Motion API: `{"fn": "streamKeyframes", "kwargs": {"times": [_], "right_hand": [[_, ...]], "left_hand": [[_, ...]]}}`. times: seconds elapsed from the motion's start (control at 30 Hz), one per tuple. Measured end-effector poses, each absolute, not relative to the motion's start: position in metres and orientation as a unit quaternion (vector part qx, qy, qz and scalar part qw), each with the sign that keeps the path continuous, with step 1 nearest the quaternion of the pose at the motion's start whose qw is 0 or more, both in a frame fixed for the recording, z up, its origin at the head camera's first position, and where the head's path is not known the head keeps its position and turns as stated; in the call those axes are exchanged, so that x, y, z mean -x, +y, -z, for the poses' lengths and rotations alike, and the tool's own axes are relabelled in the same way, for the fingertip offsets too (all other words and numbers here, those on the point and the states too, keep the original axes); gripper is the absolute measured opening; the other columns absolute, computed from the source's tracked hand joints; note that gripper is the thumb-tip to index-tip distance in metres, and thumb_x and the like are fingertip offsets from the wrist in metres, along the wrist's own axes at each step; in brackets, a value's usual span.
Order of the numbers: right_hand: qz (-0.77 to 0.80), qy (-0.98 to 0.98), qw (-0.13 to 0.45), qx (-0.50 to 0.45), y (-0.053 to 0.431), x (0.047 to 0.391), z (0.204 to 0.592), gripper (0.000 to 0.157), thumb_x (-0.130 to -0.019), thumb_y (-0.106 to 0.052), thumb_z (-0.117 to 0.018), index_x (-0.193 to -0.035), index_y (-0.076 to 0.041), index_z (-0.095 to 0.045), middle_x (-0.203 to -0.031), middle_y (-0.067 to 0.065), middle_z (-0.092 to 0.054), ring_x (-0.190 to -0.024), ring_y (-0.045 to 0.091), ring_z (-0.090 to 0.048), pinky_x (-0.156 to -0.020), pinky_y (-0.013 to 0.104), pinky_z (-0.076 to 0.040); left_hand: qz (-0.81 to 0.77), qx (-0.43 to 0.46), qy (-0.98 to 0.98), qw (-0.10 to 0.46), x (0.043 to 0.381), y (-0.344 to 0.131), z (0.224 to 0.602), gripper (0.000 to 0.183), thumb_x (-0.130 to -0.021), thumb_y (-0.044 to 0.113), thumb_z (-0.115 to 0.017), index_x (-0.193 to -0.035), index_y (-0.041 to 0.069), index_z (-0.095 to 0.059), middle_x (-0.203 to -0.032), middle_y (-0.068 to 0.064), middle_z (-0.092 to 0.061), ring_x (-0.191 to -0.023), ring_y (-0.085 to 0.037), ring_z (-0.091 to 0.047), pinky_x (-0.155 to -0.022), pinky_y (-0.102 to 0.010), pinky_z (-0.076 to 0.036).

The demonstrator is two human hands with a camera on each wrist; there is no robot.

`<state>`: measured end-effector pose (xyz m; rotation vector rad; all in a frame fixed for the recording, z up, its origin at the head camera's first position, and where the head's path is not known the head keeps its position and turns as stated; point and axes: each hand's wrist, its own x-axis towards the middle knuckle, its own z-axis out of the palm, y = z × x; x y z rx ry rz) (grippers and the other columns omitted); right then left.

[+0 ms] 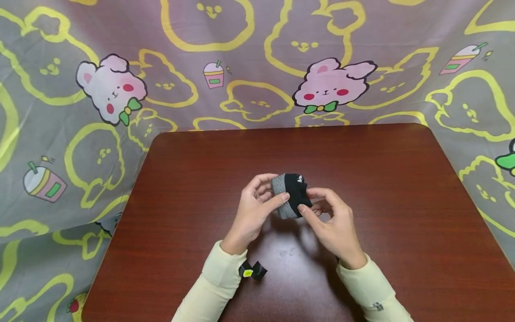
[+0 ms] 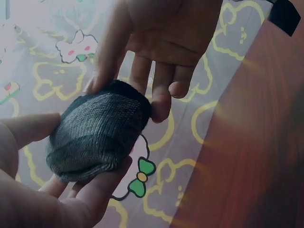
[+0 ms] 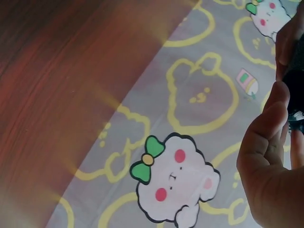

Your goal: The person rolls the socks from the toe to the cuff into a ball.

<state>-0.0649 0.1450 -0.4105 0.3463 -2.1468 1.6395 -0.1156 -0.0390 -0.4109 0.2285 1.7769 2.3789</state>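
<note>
A folded black-and-grey knit sock (image 1: 297, 192) is held up between both hands over the table. Its ribbed grey part (image 2: 102, 123) faces the left wrist view, and a small white mark shows on the black part. My left hand (image 1: 254, 210) grips the grey end, thumb on the near face and fingers behind. On the other side my right hand (image 1: 335, 223) pinches the black edge between thumb and fingers. In the right wrist view, only part of the sock (image 3: 297, 95) shows at the right border, beside the right hand (image 3: 270, 166).
The brown wooden table (image 1: 193, 170) has rounded far corners. A small black strip (image 1: 259, 271) with a yellow-green patch is beside the left cuff. Cloth (image 1: 257, 58) printed with cartoon animals hangs behind the table and at both sides.
</note>
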Motion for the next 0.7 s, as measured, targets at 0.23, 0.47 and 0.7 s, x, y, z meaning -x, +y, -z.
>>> {"fn": "streamKeyframes", "kwargs": {"times": [0.23,0.47,0.7], "right_hand": [[-0.562,-0.794,0.213,-0.096,0.144,0.072,0.412,0.035,-0.08,0.01,-0.078,-0.113,0.005,-0.068,-0.099,0.016,-0.07,-0.071,0.021,-0.067,-0.063,0.02,-0.054],[-0.526,-0.83,0.173,-0.068,0.15,0.093,0.453,0.031,-0.087,-0.013,-0.08,-0.116,-0.006,-0.072,-0.094,0.009,-0.071,-0.071,0.016,-0.069,-0.062,0.023,-0.056],[-0.498,-0.858,0.115,-0.043,0.149,0.103,0.469,0.032,-0.089,-0.02,-0.078,-0.116,-0.004,-0.072,-0.089,0.009,-0.071,-0.069,0.018,-0.069,-0.061,0.031,-0.056]], "left_hand": [[-0.758,-0.068,0.644,0.069,0.131,-0.04,0.418,0.044,-0.083,0.0,-0.077,-0.126,-0.002,-0.066,-0.104,-0.015,-0.068,-0.088,-0.019,-0.066,-0.072,-0.028,-0.056],[-0.686,-0.055,0.724,0.053,0.143,-0.042,0.438,0.045,-0.085,0.009,-0.08,-0.127,0.005,-0.067,-0.108,-0.014,-0.069,-0.091,-0.026,-0.069,-0.073,-0.036,-0.058],[-0.644,-0.031,0.76,0.08,0.152,-0.04,0.453,0.042,-0.086,0.01,-0.08,-0.125,0.002,-0.069,-0.103,-0.014,-0.071,-0.087,-0.023,-0.072,-0.069,-0.052,-0.059]]}}
